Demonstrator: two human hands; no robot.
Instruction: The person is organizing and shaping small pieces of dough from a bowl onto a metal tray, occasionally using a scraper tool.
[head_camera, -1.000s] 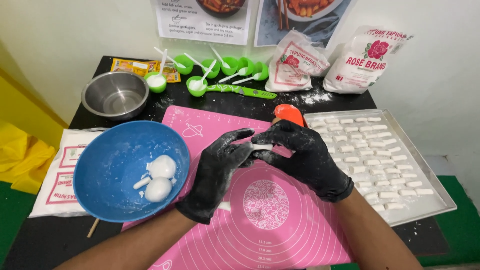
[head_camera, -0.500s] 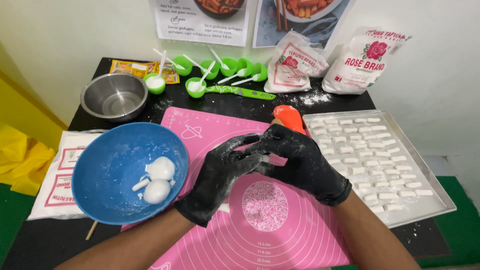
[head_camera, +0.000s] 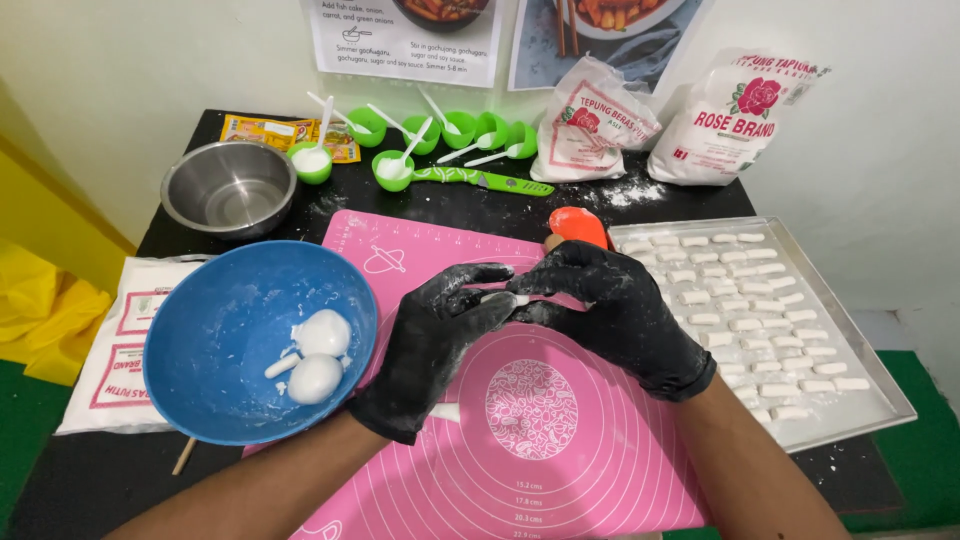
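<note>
Together, left hand (head_camera: 435, 345) and right hand (head_camera: 610, 305) (both black-gloved) pinch a dough piece (head_camera: 505, 298) over the pink mat (head_camera: 540, 440).

Both hands wore black gloves dusted white. The left hand (head_camera: 432, 345) and right hand (head_camera: 612, 312) met at the fingertips, fingers curled inward, forearms bare and angled toward each other.
</note>
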